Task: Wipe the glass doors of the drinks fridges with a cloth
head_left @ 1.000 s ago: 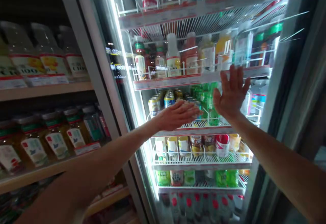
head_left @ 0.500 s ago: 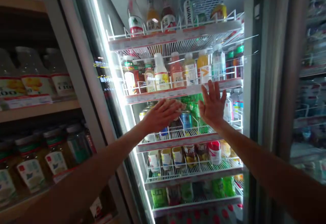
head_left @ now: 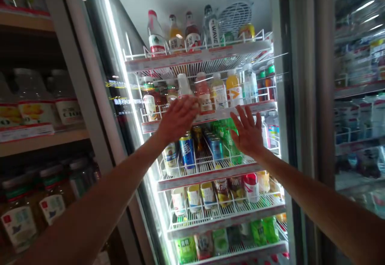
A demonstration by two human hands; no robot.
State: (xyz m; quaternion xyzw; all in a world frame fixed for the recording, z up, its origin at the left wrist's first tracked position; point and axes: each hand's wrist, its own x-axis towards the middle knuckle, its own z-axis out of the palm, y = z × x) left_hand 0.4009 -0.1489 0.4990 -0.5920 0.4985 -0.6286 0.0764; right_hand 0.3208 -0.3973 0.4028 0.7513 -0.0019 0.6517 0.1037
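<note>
A lit drinks fridge [head_left: 282, 144] with white wire shelves fills the middle. My left hand [head_left: 177, 117] is stretched out flat, fingers apart, in front of the red-trimmed rim of the bottle shelf [head_left: 240, 109]. Just below it stand cans [head_left: 187, 151]. My right hand [head_left: 247, 133] is held up with its palm forward and fingers spread, in front of green bottles [head_left: 226, 133] on the can shelf. Both hands hold nothing. Faint glare streaks cross the shelves; whether the palms touch a glass pane I cannot tell.
A glass door edge [head_left: 120, 108] with a bright light strip runs down the left of the fridge. Wooden shelves [head_left: 45, 138] with jars and bottles stand at the left. A second glass-fronted fridge [head_left: 357, 116] is at the right.
My left hand rose from the can row to the bottle shelf's rim. My right hand sank from that rim to the green bottles. The view swung, bringing the fridge's top shelf and right frame into sight.
</note>
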